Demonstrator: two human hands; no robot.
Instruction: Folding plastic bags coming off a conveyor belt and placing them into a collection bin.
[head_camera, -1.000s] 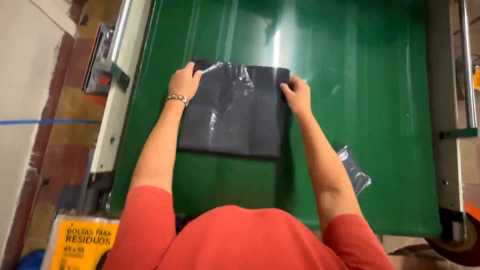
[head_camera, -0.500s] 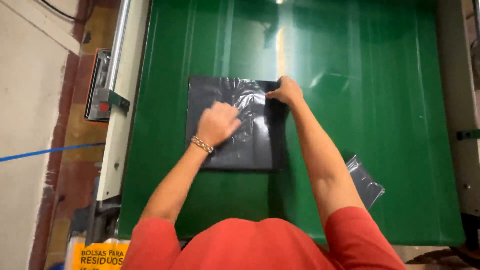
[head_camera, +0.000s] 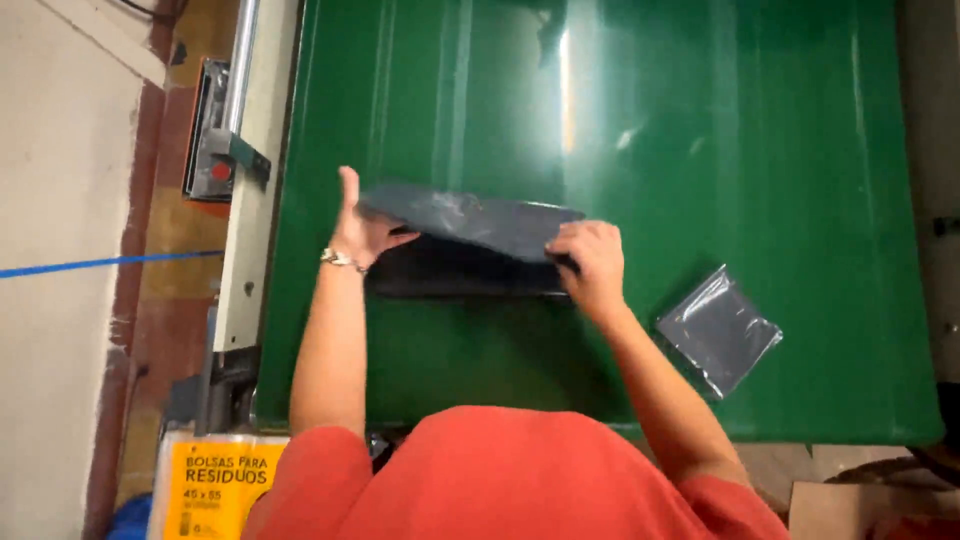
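My left hand (head_camera: 362, 228) and right hand (head_camera: 588, 262) each pinched an end of the dark grey plastic bag (head_camera: 470, 240), lifting its far half off the green table (head_camera: 420, 110) so it could fold.

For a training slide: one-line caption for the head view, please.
Both hands, left and right, fold a grey bag on a green table.

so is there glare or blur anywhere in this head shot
Head view: a bright vertical glare streak runs down the green table above the dark grey bag; the bag's plastic shines faintly; left hand and right hand look slightly soft; the small folded bag stays fairly sharp.
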